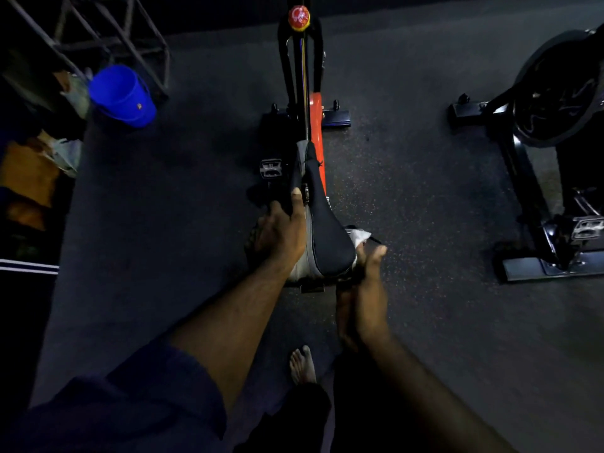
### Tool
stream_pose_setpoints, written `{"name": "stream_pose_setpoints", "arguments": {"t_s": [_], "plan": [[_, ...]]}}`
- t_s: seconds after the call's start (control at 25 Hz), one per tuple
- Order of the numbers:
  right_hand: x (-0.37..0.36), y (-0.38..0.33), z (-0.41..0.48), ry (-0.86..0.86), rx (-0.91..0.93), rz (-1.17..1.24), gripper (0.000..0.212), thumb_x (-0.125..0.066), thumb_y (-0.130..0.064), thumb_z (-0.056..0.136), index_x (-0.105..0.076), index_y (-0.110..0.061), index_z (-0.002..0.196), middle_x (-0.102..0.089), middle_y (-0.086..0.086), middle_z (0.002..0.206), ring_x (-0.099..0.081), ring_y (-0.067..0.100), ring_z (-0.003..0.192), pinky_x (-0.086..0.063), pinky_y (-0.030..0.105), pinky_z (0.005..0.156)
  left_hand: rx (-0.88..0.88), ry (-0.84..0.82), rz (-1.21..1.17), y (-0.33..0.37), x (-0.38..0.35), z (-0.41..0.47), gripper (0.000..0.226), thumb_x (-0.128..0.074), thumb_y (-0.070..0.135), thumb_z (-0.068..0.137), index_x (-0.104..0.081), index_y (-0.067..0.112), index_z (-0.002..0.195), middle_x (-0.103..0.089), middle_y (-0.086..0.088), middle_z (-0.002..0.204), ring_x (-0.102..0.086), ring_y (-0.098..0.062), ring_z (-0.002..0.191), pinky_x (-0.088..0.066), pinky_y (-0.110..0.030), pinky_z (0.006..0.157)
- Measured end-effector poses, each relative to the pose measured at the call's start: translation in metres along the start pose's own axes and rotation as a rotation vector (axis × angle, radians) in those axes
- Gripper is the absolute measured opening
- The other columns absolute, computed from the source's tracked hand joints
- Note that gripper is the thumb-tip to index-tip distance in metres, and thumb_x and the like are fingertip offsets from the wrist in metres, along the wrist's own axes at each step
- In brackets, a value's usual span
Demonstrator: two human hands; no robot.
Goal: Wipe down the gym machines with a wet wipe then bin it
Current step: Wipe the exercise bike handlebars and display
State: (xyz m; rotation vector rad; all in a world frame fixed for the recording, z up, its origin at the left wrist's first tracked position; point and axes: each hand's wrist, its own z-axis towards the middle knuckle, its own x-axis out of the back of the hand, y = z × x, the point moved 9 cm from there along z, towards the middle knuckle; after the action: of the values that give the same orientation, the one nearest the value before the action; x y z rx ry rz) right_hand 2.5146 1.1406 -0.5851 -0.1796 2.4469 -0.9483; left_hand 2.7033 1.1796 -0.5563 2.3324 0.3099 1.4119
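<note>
Fingers of right hand [369, 276]: pinching crumpled white wet wipe [359, 236] at rear right edge of black padded bike saddle [327, 223], frame centre. Left hand [281, 233]: on saddle's left flank, thumb straight; finger curl indeterminate. Risk: the slight pinch probably lets the wipe slip to the dark speckled floor [425, 207].

Wet wipe [360, 236] mostly hidden behind saddle [330, 237]; second bike [552, 132] cropped right.

Both bare forearms reach forward and down, the left hand [282, 233] lying palm-down with thumb stretched ahead and fingers curled over the left side of the saddle [327, 223], the right hand [367, 289] edge-on, fingertips pinching the wet wipe [359, 236]
</note>
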Motion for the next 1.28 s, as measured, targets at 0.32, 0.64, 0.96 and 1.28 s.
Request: {"name": "stream_pose_setpoints", "arguments": {"t_s": [0.32, 0.64, 0.96, 1.28], "plan": [[-0.014, -0.055, 0.052, -0.289, 0.031, -0.497, 0.073, -0.021, -0.071, 0.101, -0.064, -0.026, 0.14, -0.068, -0.008, 0.136, -0.059, 0.011, 0.134, -0.04, 0.045, 0.12, -0.025, -0.004, 0.036, 0.003, 0.004, -0.002, 0.072, -0.013, 0.075, 0.1, -0.053, 0.03, 0.14, -0.064, -0.018, 0.131, -0.058, -0.039, 0.123, -0.041, -0.051, 0.105], [-0.072, -0.099, 0.126, -0.229, 0.312, -0.736, 0.065, -0.047, -0.05, 0.109, -0.044, -0.005, 0.062, -0.042, 0.002, 0.06, -0.039, 0.015, 0.056, -0.031, 0.034, 0.055, -0.028, -0.005, 0.124, -0.003, -0.003, 0.005, 0.062, -0.007, 0.059, 0.107, -0.049, 0.033, 0.144, -0.06, -0.003, 0.144, -0.057, -0.035, 0.126, -0.041, -0.047, 0.102], [-0.107, -0.125, 0.131, -0.217, 0.605, -0.871, 0.03, -0.07, -0.025, 0.1, -0.074, -0.019, 0.129, -0.064, -0.008, 0.141, -0.062, -0.007, 0.121, -0.049, 0.024, 0.109, 0.055, -0.004, -0.093, -0.016, -0.01, 0.004, 0.089, -0.003, 0.08, 0.093, -0.057, 0.03, 0.143, -0.063, -0.004, 0.141, -0.055, -0.03, 0.131, -0.041, -0.047, 0.111], [-0.139, -0.159, 0.123, -0.301, 0.878, -1.25, 0.02, -0.077, -0.031, 0.095, -0.082, -0.021, 0.112, -0.074, -0.004, 0.124, -0.069, 0.002, 0.105, -0.048, 0.009, 0.084, -0.01, 0.049, 0.048, -0.001, 0.008, 0.001, 0.062, -0.013, 0.066, 0.105, -0.062, 0.034, 0.125, -0.072, -0.003, 0.121, -0.065, -0.035, 0.111, -0.051, -0.047, 0.094]]}}
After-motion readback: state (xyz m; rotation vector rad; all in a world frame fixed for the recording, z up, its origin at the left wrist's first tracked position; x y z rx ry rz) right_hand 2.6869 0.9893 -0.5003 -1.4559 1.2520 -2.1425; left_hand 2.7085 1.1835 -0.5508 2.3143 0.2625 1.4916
